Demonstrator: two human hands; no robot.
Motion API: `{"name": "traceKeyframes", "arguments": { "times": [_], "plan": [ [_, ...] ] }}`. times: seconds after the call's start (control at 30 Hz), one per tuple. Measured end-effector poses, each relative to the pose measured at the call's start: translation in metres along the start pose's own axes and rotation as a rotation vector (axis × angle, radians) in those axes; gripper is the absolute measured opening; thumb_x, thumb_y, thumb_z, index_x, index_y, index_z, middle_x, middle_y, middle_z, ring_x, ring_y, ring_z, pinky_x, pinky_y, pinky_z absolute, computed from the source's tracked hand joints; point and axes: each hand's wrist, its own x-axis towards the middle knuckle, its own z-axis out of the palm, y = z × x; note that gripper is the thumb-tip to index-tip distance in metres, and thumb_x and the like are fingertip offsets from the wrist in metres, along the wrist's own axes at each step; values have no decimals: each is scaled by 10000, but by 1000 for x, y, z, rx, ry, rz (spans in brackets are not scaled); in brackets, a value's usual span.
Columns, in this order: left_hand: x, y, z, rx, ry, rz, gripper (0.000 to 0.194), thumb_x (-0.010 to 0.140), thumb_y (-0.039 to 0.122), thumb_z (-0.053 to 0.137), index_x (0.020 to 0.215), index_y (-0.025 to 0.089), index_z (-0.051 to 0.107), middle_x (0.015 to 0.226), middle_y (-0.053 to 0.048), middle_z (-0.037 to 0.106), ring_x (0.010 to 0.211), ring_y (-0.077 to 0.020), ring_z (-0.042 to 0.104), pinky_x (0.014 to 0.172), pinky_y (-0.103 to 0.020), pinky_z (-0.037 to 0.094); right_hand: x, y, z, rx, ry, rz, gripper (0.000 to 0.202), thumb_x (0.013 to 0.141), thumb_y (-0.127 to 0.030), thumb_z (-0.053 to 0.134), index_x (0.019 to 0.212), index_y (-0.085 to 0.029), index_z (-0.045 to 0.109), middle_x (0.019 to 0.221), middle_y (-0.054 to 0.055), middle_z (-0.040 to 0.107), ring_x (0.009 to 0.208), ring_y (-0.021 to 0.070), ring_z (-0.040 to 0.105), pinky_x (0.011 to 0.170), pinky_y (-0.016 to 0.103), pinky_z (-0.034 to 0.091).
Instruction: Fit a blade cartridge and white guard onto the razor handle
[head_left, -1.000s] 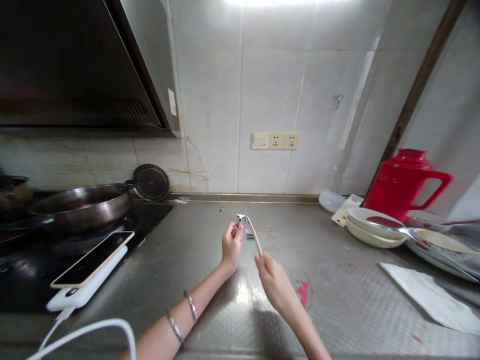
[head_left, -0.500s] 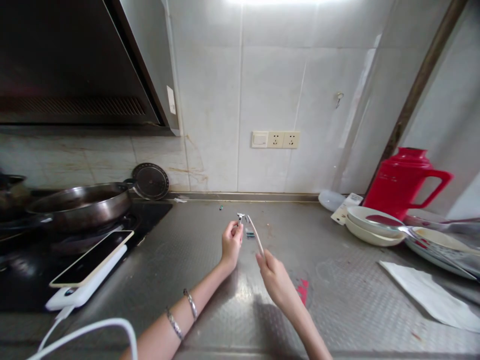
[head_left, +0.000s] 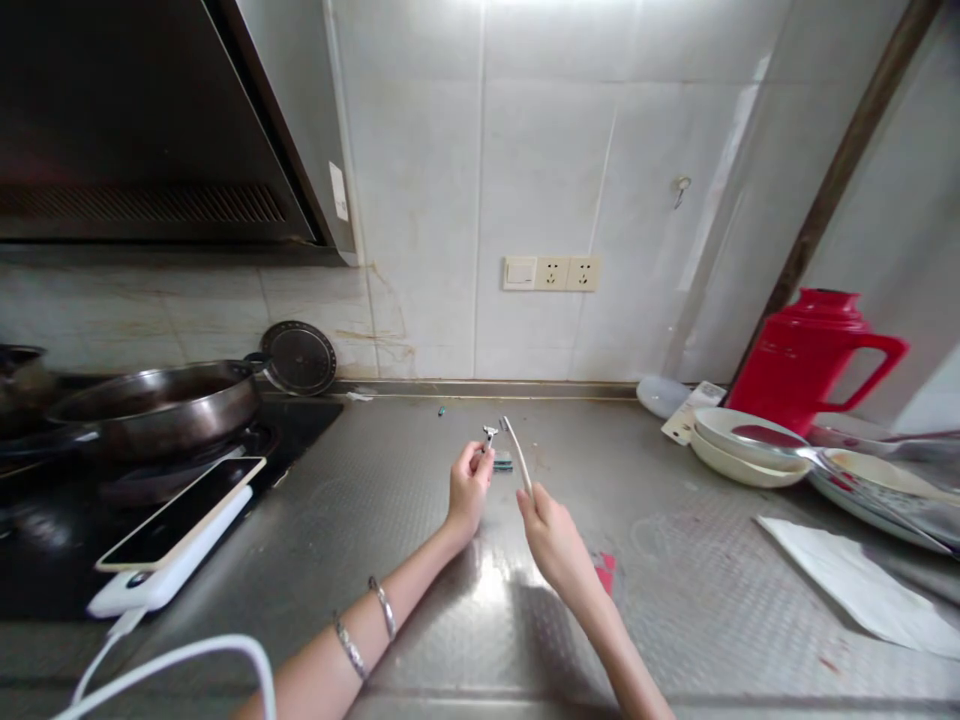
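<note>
Over the metal counter (head_left: 420, 600), my left hand (head_left: 469, 490) pinches a small silver razor-like piece (head_left: 490, 434) with its head up. My right hand (head_left: 551, 530) is closed round a thin, pale handle (head_left: 519, 455), whose small dark-edged tip rises close to the right of the silver piece. The two objects look slightly apart. Behind my left fingertips, a small teal and clear item (head_left: 503, 462) lies on the counter, partly hidden. A tiny green piece (head_left: 442, 411) rests farther back.
At the left, a pan (head_left: 161, 410) sits on the stove, with a phone (head_left: 184, 512) on a white power bank (head_left: 169, 570) and its cable. The right side holds a red thermos (head_left: 806, 355), stacked bowls (head_left: 750, 465), plates and a white napkin (head_left: 855, 590).
My left hand and the silver piece have shifted slightly right. The pale handle in my right hand has moved a little right and up.
</note>
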Motion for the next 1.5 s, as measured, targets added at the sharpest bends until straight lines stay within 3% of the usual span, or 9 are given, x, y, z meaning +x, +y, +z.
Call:
{"name": "traceKeyframes", "arguments": {
  "times": [0.27,0.53,0.83,0.97,1.1,1.23,1.33,1.5],
  "plan": [
    [-2,1,1,27,-19,72,293,776,474,531,821,185,549,514,66,335,448,-61,302,416,-172,224,-14,-1,5,16,23,-21,275,862,-398,305,662,-225,379,533,-16,465,497,133,388,500,228,232],
    [-3,3,2,31,9,66,288,754,466,559,815,185,565,517,60,358,461,-70,327,428,-175,241,-7,-3,-2,-1,27,-4,280,858,-410,301,651,-228,351,551,-10,476,517,139,408,506,228,238],
    [-4,7,4,-13,9,29,284,755,460,562,814,183,559,512,66,351,443,-60,307,410,-169,225,-31,1,-2,59,-5,9,311,856,-468,308,668,-227,367,516,-27,433,492,130,375,483,228,233],
    [0,9,3,-51,6,-38,329,750,492,542,796,167,569,509,57,397,417,-55,318,394,-173,224,-8,5,-19,317,-2,-64,369,851,-532,285,702,-214,397,491,-63,354,441,98,326,442,209,242],
    [7,6,-2,-59,27,-75,374,761,518,494,821,163,592,505,55,420,395,-51,304,379,-172,208,42,6,-40,513,-8,-159,403,847,-549,263,846,-194,455,468,-93,283,385,88,274,401,208,239],
    [14,-1,-10,-54,40,-132,388,746,525,495,800,156,602,500,62,394,381,-45,297,361,-171,178,97,14,-49,373,103,-290,411,818,-488,354,975,-155,537,586,-41,420,517,106,410,515,222,345],
    [18,-5,-13,-84,5,-214,400,733,541,498,806,156,579,501,76,360,359,-37,269,338,-163,148,123,24,-41,244,126,-319,445,800,-484,375,984,-138,587,660,-13,481,595,115,433,573,223,350],
    [20,-6,-14,-154,-79,-233,354,699,512,584,755,198,432,512,99,376,334,-23,246,310,-137,128,129,44,-18,148,80,-168,620,813,-600,226,661,-142,614,563,-2,470,572,135,442,566,229,315]
  ]
}}
